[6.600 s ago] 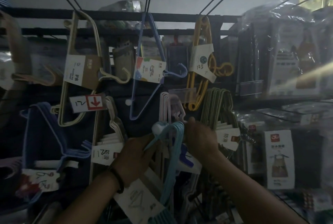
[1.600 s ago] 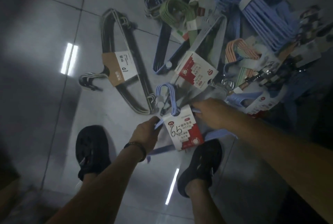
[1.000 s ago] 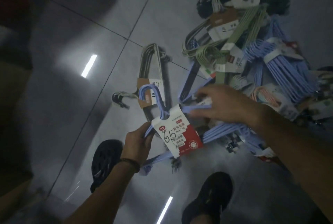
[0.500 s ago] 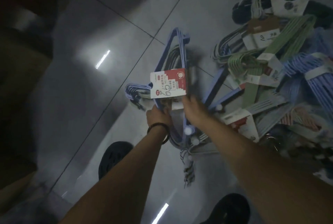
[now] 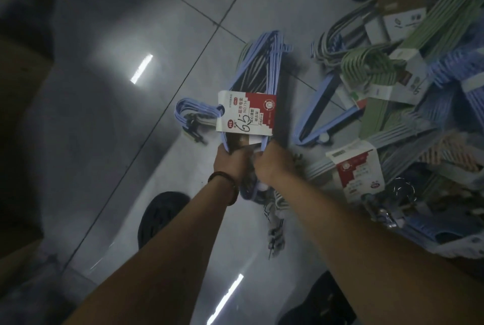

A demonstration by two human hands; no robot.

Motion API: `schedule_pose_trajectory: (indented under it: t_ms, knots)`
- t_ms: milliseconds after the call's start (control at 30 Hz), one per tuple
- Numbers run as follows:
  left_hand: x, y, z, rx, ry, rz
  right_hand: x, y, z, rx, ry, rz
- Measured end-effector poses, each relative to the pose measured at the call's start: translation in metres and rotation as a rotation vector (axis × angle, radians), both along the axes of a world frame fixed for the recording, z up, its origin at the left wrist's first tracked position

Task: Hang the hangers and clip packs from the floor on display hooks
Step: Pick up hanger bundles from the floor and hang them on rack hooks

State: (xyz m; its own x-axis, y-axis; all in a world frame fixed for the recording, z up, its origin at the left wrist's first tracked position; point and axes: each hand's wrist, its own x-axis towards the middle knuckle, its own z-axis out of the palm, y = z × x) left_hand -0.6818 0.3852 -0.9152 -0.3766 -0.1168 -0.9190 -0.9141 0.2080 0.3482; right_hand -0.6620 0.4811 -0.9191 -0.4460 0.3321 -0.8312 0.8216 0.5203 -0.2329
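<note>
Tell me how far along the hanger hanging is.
Done: cannot tell, no display hooks are in view. In hand: left hand and right hand both grip one blue hanger pack with a red and white label. Left: that pack needs hanging, and a pile of green, blue and other packs lies on the floor.

Glossy grey tiled floor [image 5: 104,141], bright strip-light reflections [image 5: 141,68], 2 black shoes [image 5: 159,216] below.
</note>
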Motion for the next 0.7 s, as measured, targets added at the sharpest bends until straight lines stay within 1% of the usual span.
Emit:
schedule_pose_trajectory:
  t_ms: [67,133,200,300,400,467,533,633,700]
  knots:
    - [-0.002,-0.009,-0.01,0.055,-0.062,0.064,0.004,-0.001,-0.002,0.023,0.017,-0.027]
    - [-0.005,-0.019,-0.012,0.064,-0.098,0.06,0.008,-0.001,0.0,0.035,0.045,0.03]
    - [-0.01,-0.024,0.002,0.088,-0.065,0.045,0.013,0.0,0.006,-0.029,0.09,0.072]
    - [-0.015,-0.034,0.019,0.112,0.008,0.069,0.016,0.0,0.024,-0.194,0.174,0.026]
    - [-0.022,-0.042,0.044,0.003,0.075,0.062,0.018,-0.004,0.048,-0.323,0.214,-0.04]
    - [-0.028,-0.046,0.071,-0.097,0.15,-0.018,0.019,-0.005,0.074,-0.359,0.237,-0.042]
    - [-0.031,-0.052,0.109,-0.154,0.214,-0.093,0.022,-0.002,0.106,-0.281,0.28,0.024]
    - [-0.031,-0.062,0.17,-0.195,0.276,-0.227,0.029,0.01,0.172,-0.019,0.444,0.157]
    - [-0.033,-0.062,0.222,-0.208,0.325,-0.361,0.032,0.023,0.23,0.082,0.562,0.138]
